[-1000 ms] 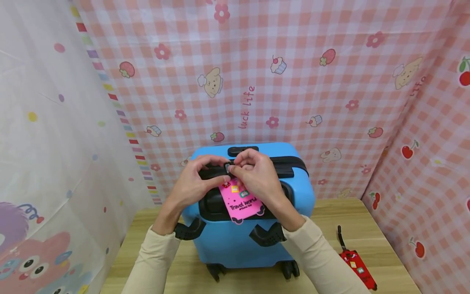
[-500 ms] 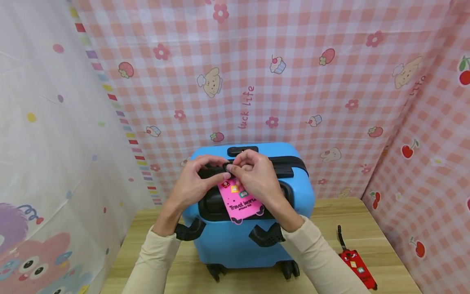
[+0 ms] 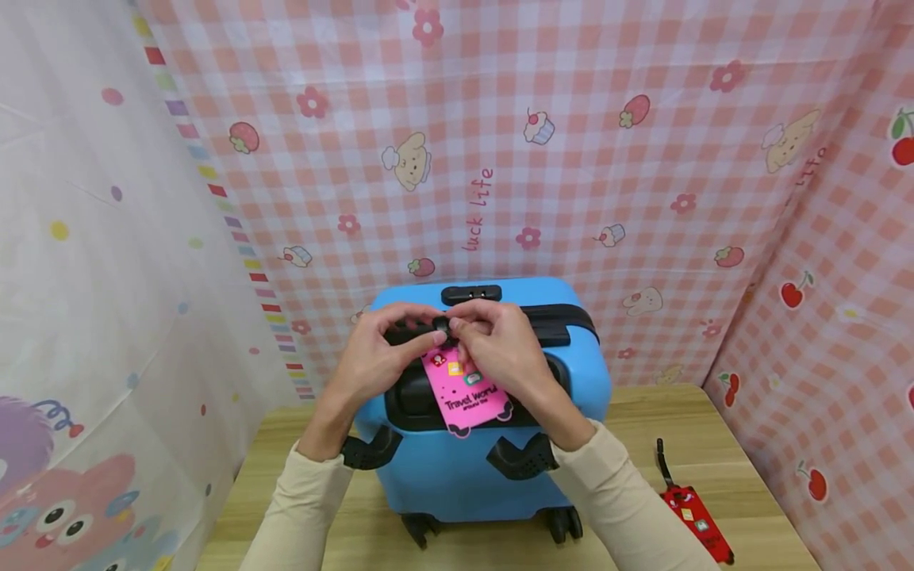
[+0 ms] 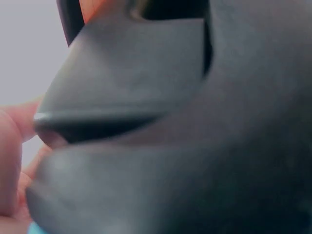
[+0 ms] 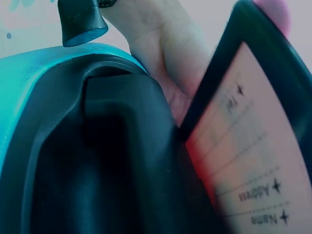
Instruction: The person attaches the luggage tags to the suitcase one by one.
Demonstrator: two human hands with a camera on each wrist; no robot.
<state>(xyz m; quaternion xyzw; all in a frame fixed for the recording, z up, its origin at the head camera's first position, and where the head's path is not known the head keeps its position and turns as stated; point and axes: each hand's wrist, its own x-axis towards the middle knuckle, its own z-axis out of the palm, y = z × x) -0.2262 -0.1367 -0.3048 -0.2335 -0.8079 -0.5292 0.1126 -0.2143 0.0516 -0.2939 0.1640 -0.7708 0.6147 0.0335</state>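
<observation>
A blue suitcase (image 3: 478,484) stands upright with its black carry handle (image 3: 548,331) on top. A pink luggage tag (image 3: 471,400) lettered "Travel World" hangs over its near side at the handle. My left hand (image 3: 373,349) pinches the tag's black strap (image 3: 442,323) between thumb and fingers. From the other side my right hand (image 3: 505,349) pinches the same strap, close to the left fingertips. How the strap runs round the handle is hidden. In the right wrist view, the tag's back shows a white address card (image 5: 239,151) beside the black handle (image 5: 131,112).
A red luggage tag (image 3: 696,523) with a black strap lies to the right on the wooden table (image 3: 643,412). Behind hangs a pink checked cloth (image 3: 571,182); a white patterned cloth (image 3: 128,277) borders the left side.
My right thumb and fingers have shifted slightly down and right at the strap, baring the black loop between both hands. The pink tag has barely moved.
</observation>
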